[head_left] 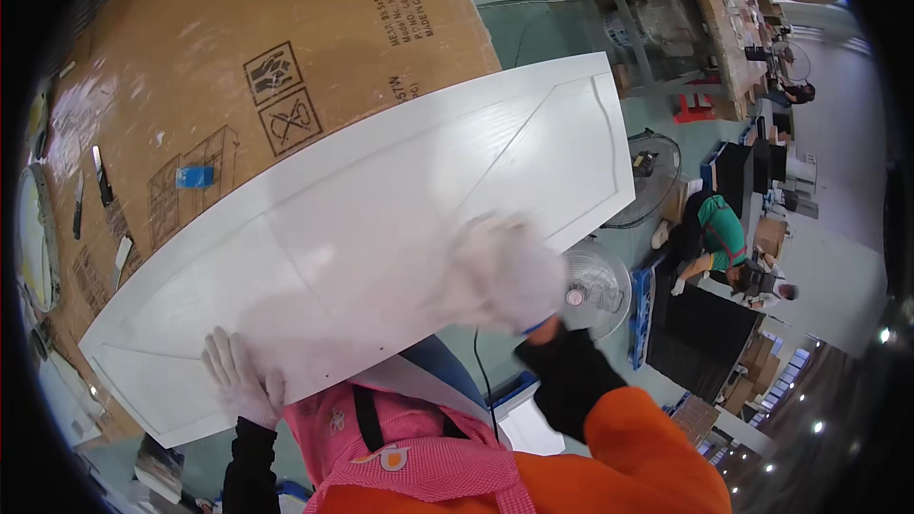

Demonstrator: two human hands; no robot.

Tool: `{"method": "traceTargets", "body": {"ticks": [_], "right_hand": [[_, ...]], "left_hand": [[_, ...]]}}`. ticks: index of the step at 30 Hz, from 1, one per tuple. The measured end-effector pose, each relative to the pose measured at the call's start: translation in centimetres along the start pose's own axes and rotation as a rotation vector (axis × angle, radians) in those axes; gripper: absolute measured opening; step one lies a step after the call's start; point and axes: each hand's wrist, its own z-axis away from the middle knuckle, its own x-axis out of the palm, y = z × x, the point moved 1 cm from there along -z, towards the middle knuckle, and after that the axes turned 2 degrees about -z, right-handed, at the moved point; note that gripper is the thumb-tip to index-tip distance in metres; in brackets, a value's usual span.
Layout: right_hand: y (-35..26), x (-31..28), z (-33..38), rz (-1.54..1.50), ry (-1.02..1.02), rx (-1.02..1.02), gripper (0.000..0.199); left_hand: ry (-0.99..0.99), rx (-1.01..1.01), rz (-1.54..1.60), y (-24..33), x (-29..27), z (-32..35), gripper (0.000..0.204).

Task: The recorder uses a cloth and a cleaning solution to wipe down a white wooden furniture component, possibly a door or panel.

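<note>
A long white panel [533,152] with shallow grooved lines lies across cardboard in front of me, its near edge against my body. My left hand [240,379], in a white glove, rests flat on the panel's near left part with its fingers spread. Over the right half, my gloved right hand [528,287] is smeared by motion. It is pressed down on what looks like a bunched white cloth [468,252], whose outline is blurred. My right fingers are mostly hidden.
Printed brown cardboard [333,19] covers the work surface beyond the panel. On it lie a blue block [195,177], a knife [102,176] and other slim tools. Two floor fans stand at right, one a round silver fan [595,290]. Farther right, a person in green [721,228] bends over.
</note>
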Motion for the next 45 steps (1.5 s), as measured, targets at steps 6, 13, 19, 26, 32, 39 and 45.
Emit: {"method": "traceTargets", "body": {"ticks": [6, 13, 19, 26, 32, 39, 45], "right_hand": [[18.5, 9.8, 2.8, -0.848, 0.434, 0.082, 0.030], [16.1, 4.8, -1.9, 0.063, 0.317, -0.115, 0.050], [11.8, 1.2, 0.0, 0.062, -0.184, 0.263, 0.049], [20.0, 1.2, -8.5, 0.120, 0.016, 0.542, 0.045], [14.5, 3.2, 1.1, 0.098, -0.162, 0.161, 0.054], [17.6, 0.5, -15.1, 0.088, 0.160, 0.688, 0.041], [7.8, 5.2, -5.6, 0.196, 0.341, 0.030, 0.049]], "left_hand": [[0.055, 0.016, 0.019, 0.5, 0.5, -0.3, 0.079], [0.053, 0.009, 0.008, 0.2, 0.4, 0.0, 0.078], [0.072, 0.008, 0.011, -0.3, -0.2, 0.4, 0.076], [0.084, 0.040, 0.013, 0.2, 0.2, -0.2, 0.077], [0.005, -0.012, -0.015, -0.8, -0.8, 0.8, 0.077], [0.055, -0.001, -0.021, -0.2, 0.4, 0.4, 0.079], [0.037, 0.001, -0.014, -0.3, -0.2, 0.2, 0.080]]}}
